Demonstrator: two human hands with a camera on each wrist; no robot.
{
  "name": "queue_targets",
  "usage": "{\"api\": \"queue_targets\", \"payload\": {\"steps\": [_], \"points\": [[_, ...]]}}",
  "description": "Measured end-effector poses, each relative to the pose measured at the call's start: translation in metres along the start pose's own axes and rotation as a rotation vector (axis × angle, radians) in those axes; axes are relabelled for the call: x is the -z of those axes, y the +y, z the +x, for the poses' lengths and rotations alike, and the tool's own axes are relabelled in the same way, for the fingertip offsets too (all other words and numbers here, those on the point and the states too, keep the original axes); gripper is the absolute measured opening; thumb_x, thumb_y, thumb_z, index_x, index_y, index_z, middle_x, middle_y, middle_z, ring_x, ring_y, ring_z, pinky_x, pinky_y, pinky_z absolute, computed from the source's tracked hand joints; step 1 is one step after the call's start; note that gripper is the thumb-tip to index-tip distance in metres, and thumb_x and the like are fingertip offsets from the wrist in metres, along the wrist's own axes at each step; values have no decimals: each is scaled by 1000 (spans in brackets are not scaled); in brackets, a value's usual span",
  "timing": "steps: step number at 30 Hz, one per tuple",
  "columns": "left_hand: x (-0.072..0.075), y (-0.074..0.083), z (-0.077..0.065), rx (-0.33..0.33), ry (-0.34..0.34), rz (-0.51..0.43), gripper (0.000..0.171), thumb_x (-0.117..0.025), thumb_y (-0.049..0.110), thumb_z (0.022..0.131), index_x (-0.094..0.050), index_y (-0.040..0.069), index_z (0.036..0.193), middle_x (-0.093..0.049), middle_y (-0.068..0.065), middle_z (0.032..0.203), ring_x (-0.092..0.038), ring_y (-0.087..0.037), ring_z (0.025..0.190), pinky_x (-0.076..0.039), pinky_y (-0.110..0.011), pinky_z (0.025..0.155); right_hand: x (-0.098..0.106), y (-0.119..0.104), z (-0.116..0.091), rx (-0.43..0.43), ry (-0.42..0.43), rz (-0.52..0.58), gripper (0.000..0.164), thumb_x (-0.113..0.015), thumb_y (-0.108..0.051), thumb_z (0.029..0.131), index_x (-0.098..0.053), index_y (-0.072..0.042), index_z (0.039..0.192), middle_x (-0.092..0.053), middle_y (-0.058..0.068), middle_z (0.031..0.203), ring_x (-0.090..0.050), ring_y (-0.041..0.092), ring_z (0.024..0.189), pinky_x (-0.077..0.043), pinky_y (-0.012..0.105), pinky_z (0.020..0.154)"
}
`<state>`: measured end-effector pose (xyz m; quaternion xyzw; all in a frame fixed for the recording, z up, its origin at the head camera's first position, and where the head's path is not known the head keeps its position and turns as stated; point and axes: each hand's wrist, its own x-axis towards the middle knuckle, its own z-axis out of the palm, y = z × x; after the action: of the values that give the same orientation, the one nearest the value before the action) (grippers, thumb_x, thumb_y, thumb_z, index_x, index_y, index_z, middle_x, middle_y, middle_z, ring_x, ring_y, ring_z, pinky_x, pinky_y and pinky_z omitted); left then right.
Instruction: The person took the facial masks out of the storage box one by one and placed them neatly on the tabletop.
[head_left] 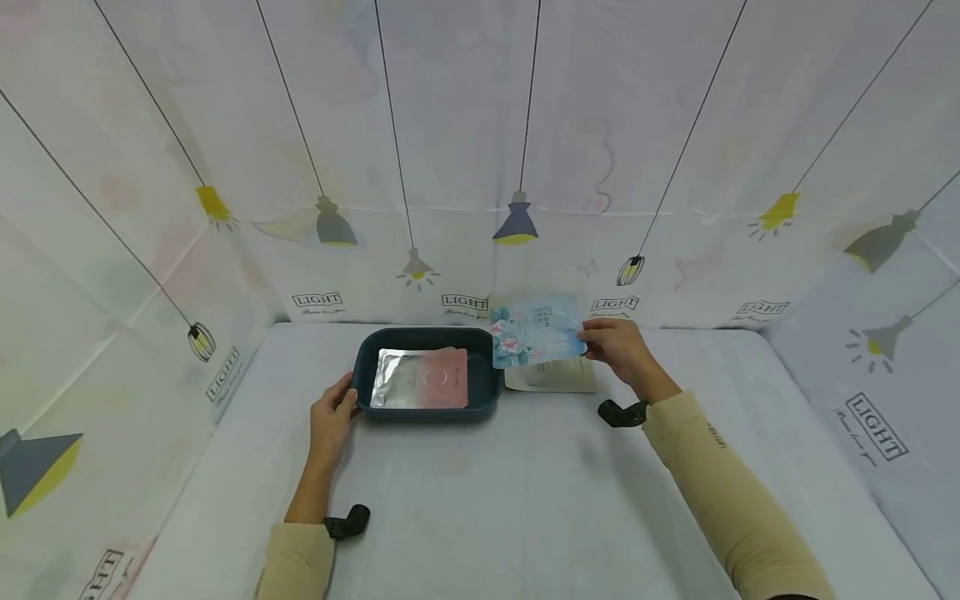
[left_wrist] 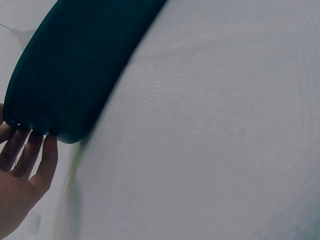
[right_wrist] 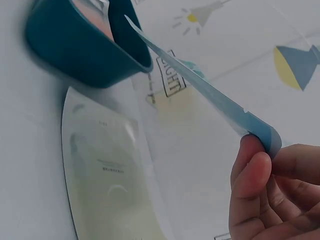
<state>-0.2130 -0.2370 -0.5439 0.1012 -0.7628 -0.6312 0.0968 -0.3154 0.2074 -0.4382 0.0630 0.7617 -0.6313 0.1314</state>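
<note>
My right hand (head_left: 618, 354) pinches the edge of a light blue floral sheet mask packet (head_left: 536, 331), holding it up at the right end of a dark teal plastic bin (head_left: 427, 414). Thumb and fingers meet on the packet (right_wrist: 215, 95) in the right wrist view, where it appears nearly edge-on. Inside the bin lies a silver and pink sheet mask packet (head_left: 423, 379). A pale green packet (head_left: 555, 377) rests on the table, partly hidden behind the blue one. My left hand (head_left: 330, 421) touches the bin's left end, fingertips against its outer wall (left_wrist: 55, 90).
A white cloth covers the table (head_left: 480, 500). Behind it and at both sides hang white wall sheets (head_left: 450, 125) printed with lamps. Black wrist cameras are strapped to both wrists.
</note>
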Motion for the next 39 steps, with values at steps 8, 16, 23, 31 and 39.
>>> {"api": "queue_targets", "payload": {"steps": [8,16,23,31,39], "points": [[2,7,-3,30,-13,3,44,-45,17,104,-42,4,146,-48,-17,143,-53,-27,127,-54,-27,96,29,6,-4,-1,21,45,50,-59,-10,96,-44,8,140,-64,-11,83,-60,4,72,-54,14,67],[1,0,0,13,2,13,44,-46,19,104,-44,5,145,-49,-15,144,-53,-25,127,-53,-30,96,55,10,-3,-16,45,13,52,-58,-13,97,-40,6,142,-64,-13,83,-60,3,75,-54,14,70],[1,1,0,8,2,8,44,-45,17,104,-43,4,145,-49,-17,142,-53,-27,127,-53,-28,96,72,16,-3,-50,48,-12,55,-59,-17,97,-39,5,143,-63,-13,86,-60,4,78,-55,16,73],[1,-1,2,8,0,6,43,-46,17,104,-44,4,145,-50,-17,140,-54,-27,126,-55,-16,89,87,26,-2,-71,62,-45,56,-57,-14,98,-36,6,146,-62,-14,83,-59,3,77,-55,16,73],[2,-3,1,-4,-5,-6,44,-46,18,104,-44,5,145,-49,-17,142,-53,-28,126,-54,-11,85,101,37,2,-88,91,-37,54,-56,-11,98,-36,7,144,-62,-15,80,-58,2,73,-54,16,69]]}}
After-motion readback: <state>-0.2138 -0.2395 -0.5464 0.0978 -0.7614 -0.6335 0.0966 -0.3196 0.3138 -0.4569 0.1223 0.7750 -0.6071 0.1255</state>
